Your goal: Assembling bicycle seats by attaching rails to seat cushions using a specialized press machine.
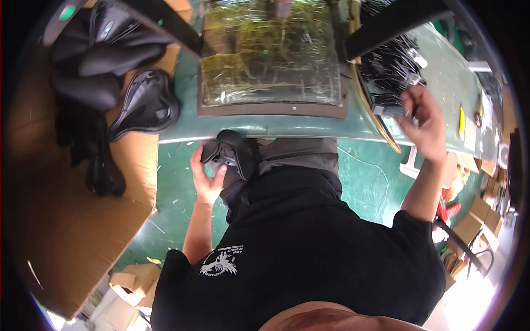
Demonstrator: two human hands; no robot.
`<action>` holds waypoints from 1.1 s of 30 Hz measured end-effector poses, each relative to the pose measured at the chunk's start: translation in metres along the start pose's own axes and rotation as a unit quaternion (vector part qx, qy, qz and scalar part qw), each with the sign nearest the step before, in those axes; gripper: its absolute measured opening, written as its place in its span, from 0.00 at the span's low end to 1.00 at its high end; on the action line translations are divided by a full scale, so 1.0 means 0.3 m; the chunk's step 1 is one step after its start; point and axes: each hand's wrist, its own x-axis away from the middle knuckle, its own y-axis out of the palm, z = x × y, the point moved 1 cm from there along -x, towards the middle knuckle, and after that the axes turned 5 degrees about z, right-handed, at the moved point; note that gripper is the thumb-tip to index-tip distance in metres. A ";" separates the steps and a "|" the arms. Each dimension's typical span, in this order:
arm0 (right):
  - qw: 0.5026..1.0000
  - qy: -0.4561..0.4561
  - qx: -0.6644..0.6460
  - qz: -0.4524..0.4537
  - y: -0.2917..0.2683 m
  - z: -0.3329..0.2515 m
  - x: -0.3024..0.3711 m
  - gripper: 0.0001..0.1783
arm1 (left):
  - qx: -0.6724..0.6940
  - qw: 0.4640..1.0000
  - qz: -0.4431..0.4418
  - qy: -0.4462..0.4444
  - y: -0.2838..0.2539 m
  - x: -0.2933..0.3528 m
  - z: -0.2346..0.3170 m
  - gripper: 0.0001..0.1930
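My left hand (206,185) grips a black bicycle saddle (240,153) over my lap, at the near edge of the table. The saddle's hollow underside shows in part, with the thumb against it. On the right, my right hand (426,126) is at the near end of a heap of thin black rod-like parts (386,71) with shiny bits among them. Its fingers are bent together, and whatever lies between them is too small to make out.
More black saddles (144,102) lie piled on brown cardboard (135,165) at the left. In the middle stands a film-covered plate (270,60) between dark frame bars (397,27). A curved strip (375,113) borders the heap. A yellow tool (462,122) lies farther right.
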 end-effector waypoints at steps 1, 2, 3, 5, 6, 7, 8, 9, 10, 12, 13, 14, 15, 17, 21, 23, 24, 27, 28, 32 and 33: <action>0.996 -0.009 -0.002 -0.093 0.032 -0.013 0.018 0.32 | 0.156 0.973 -0.027 -0.167 -0.004 0.007 -0.034 0.37; 0.987 -0.061 -0.024 -0.150 0.074 -0.024 0.026 0.31 | 0.158 0.972 -0.057 -0.161 -0.013 -0.007 -0.069 0.39; 0.978 -0.079 -0.041 -0.191 0.121 -0.030 0.038 0.32 | 0.080 0.986 -0.080 -0.123 -0.020 -0.027 -0.137 0.38; 0.959 -0.128 -0.025 -0.251 0.211 -0.084 0.030 0.33 | 0.037 0.972 -0.172 -0.154 -0.052 -0.111 -0.123 0.33; 0.958 -0.107 -0.040 -0.264 0.243 -0.101 0.039 0.35 | -0.022 0.971 -0.225 -0.080 -0.065 -0.177 -0.039 0.30; 0.955 -0.089 -0.056 -0.278 0.278 -0.113 0.032 0.36 | -0.079 0.958 -0.274 -0.003 -0.083 -0.244 0.051 0.27; 0.950 -0.113 -0.084 -0.280 0.313 -0.124 0.026 0.40 | -0.061 0.963 -0.263 -0.006 -0.094 -0.258 0.102 0.26; 0.949 -0.088 -0.128 -0.275 0.337 -0.138 0.038 0.41 | -0.022 0.942 -0.301 -0.151 -0.088 -0.288 0.187 0.25; 0.946 -0.100 -0.134 -0.279 0.349 -0.156 0.027 0.36 | -0.049 0.938 -0.313 -0.137 -0.089 -0.325 0.269 0.24; 0.945 -0.182 -0.111 -0.247 0.375 -0.185 -0.002 0.24 | -0.032 0.939 -0.327 -0.098 -0.075 -0.382 0.368 0.20; 0.941 -0.249 -0.083 -0.212 0.399 -0.200 0.001 0.17 | 0.010 0.941 -0.328 -0.078 -0.071 -0.396 0.401 0.17; 0.942 -0.260 -0.068 -0.201 0.419 -0.218 0.010 0.09 | 0.014 0.934 -0.336 -0.122 -0.066 -0.412 0.456 0.16; 0.944 -0.252 -0.065 -0.203 0.427 -0.211 0.014 0.09 | 0.072 0.938 -0.320 -0.110 -0.048 -0.411 0.484 0.16; 0.925 -0.317 -0.020 -0.208 0.436 -0.192 0.025 0.11 | 0.126 0.926 -0.328 -0.135 -0.017 -0.403 0.496 0.18; 0.930 -0.294 -0.040 -0.218 0.432 -0.144 0.066 0.11 | 0.189 0.910 -0.341 -0.142 0.020 -0.326 0.521 0.21; 0.935 -0.272 -0.033 -0.227 0.429 -0.136 0.082 0.10 | 0.280 0.879 -0.356 -0.148 0.034 -0.292 0.504 0.23; 0.936 -0.264 -0.028 -0.230 0.428 -0.135 0.089 0.09 | 0.287 0.865 -0.381 -0.157 0.033 -0.290 0.497 0.25; 0.935 -0.261 -0.032 -0.240 0.418 -0.124 0.092 0.09 | 0.331 0.841 -0.394 -0.168 0.036 -0.296 0.526 0.28; 0.935 -0.259 -0.033 -0.241 0.413 -0.126 0.090 0.09 | 0.331 0.840 -0.395 -0.170 0.041 -0.294 0.529 0.28; 0.915 -0.317 -0.015 -0.251 0.391 -0.160 0.072 0.09 | 0.329 0.835 -0.399 -0.188 0.051 -0.282 0.535 0.29; 0.905 -0.350 0.005 -0.242 0.382 -0.175 0.070 0.09 | 0.327 0.837 -0.394 -0.192 0.054 -0.282 0.537 0.29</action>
